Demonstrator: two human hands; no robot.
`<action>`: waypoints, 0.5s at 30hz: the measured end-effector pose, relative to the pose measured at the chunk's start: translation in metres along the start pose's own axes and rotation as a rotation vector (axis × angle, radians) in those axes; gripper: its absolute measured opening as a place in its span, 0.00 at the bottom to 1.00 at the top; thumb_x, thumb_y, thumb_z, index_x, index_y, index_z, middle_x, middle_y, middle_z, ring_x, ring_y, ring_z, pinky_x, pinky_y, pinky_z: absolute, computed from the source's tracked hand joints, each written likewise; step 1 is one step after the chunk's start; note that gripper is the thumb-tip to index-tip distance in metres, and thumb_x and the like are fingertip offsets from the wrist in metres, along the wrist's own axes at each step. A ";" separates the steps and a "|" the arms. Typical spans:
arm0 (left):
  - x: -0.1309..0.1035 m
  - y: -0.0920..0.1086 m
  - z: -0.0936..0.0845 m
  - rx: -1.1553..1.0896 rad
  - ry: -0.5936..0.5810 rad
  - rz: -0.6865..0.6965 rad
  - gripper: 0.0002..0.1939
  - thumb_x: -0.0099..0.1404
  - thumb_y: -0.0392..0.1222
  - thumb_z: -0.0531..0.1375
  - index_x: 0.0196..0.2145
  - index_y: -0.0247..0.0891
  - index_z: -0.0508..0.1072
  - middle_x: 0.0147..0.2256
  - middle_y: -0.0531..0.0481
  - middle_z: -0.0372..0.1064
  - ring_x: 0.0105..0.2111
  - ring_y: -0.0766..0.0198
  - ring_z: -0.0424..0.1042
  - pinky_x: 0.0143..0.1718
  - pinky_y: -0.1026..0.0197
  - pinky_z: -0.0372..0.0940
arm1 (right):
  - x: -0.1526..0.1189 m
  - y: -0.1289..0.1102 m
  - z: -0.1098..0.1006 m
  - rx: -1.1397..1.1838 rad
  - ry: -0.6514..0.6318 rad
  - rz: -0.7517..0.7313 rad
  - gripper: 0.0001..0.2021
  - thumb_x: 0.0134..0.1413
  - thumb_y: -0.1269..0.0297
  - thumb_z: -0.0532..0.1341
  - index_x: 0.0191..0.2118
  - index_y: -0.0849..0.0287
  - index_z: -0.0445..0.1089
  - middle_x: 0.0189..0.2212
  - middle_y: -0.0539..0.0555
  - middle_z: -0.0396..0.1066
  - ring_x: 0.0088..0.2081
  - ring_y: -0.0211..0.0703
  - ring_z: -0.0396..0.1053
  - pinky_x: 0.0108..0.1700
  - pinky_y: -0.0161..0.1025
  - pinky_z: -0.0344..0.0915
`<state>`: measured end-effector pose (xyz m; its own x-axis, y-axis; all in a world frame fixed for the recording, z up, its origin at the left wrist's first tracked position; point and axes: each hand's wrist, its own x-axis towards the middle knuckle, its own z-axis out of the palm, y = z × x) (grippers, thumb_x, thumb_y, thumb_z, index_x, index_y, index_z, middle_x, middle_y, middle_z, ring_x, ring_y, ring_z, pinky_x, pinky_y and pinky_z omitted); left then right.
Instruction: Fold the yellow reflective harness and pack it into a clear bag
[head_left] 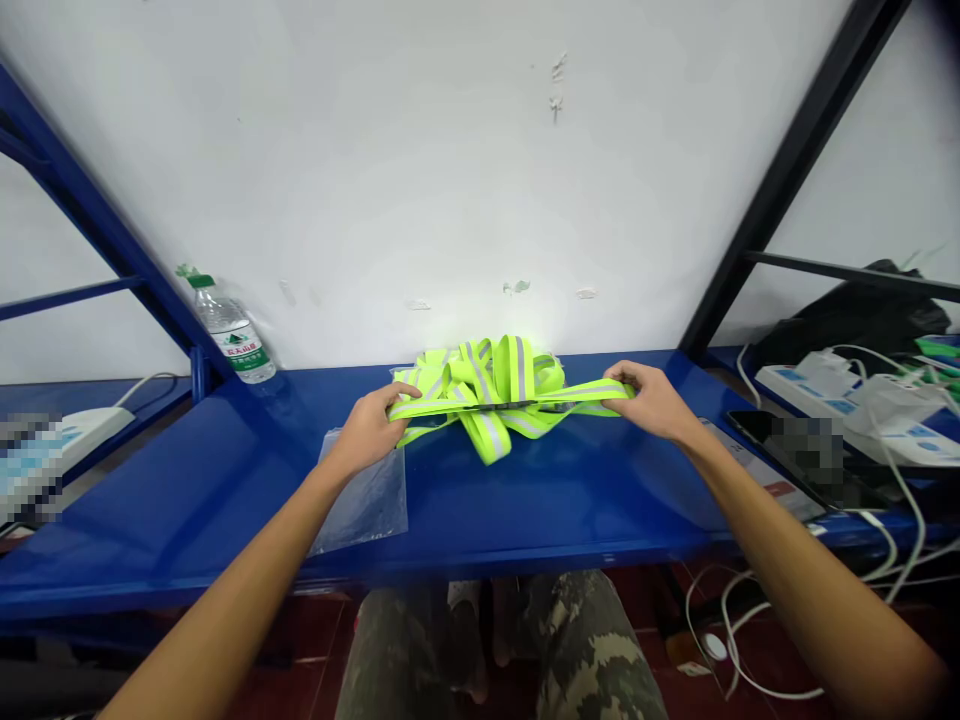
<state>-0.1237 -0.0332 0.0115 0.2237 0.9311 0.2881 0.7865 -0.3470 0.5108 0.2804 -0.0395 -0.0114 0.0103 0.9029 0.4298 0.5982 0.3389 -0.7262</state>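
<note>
A neon-yellow reflective strap (450, 406) with a grey stripe is stretched level between my two hands, above the blue shelf. My left hand (377, 420) pinches its left end; my right hand (643, 398) grips the right end. A dark piece, perhaps a buckle, shows midway along it. Behind and below lies a tangled heap of more yellow reflective straps (517, 365), with loops standing up and one hanging toward me. Under my left wrist, a clear plastic bag (367, 505) rests flat on the shelf, partly covered by my forearm.
The blue shelf (517, 510) runs along a white wall. At back left stands a water bottle (234, 330) with a green cap. To the right are a dark phone (795, 455), white boxes (892, 395) and loose white cables (911, 500). Metal posts rise at both sides.
</note>
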 end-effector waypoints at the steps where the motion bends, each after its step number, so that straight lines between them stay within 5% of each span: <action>1: -0.001 -0.004 0.000 0.014 -0.024 -0.003 0.22 0.53 0.32 0.53 0.46 0.38 0.74 0.24 0.55 0.64 0.24 0.64 0.63 0.29 0.63 0.56 | -0.002 0.003 -0.003 -0.086 -0.011 -0.007 0.07 0.38 0.68 0.61 0.30 0.58 0.68 0.27 0.49 0.69 0.28 0.40 0.64 0.31 0.37 0.59; 5: -0.003 -0.008 -0.005 -0.089 -0.228 -0.028 0.20 0.55 0.37 0.56 0.47 0.38 0.74 0.32 0.50 0.71 0.31 0.60 0.70 0.34 0.60 0.62 | -0.008 0.012 -0.009 -0.203 -0.104 0.016 0.09 0.39 0.65 0.63 0.32 0.57 0.69 0.29 0.50 0.71 0.29 0.41 0.65 0.32 0.38 0.60; 9: -0.005 0.002 -0.014 -0.454 -0.473 -0.191 0.26 0.57 0.45 0.62 0.53 0.36 0.70 0.32 0.47 0.74 0.34 0.58 0.74 0.37 0.58 0.65 | -0.011 0.017 -0.014 0.014 -0.190 0.032 0.09 0.43 0.64 0.63 0.34 0.57 0.68 0.36 0.53 0.75 0.36 0.44 0.71 0.38 0.39 0.67; 12: -0.004 0.013 -0.014 -0.599 -0.468 -0.245 0.28 0.58 0.49 0.64 0.54 0.35 0.68 0.30 0.48 0.73 0.32 0.60 0.74 0.35 0.59 0.65 | -0.012 0.012 -0.018 0.120 -0.248 0.049 0.11 0.47 0.62 0.62 0.39 0.57 0.69 0.41 0.56 0.76 0.40 0.47 0.73 0.42 0.43 0.70; 15: 0.000 0.031 -0.003 -0.642 -0.348 -0.198 0.24 0.59 0.52 0.63 0.49 0.36 0.70 0.23 0.54 0.66 0.24 0.65 0.68 0.28 0.62 0.63 | -0.019 -0.014 -0.012 -0.125 -0.358 -0.021 0.21 0.42 0.61 0.67 0.46 0.57 0.71 0.45 0.58 0.75 0.46 0.56 0.73 0.50 0.52 0.68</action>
<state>-0.1014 -0.0445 0.0297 0.3656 0.9276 -0.0762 0.3652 -0.0677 0.9285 0.2820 -0.0644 -0.0031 -0.2701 0.9390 0.2130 0.6888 0.3431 -0.6387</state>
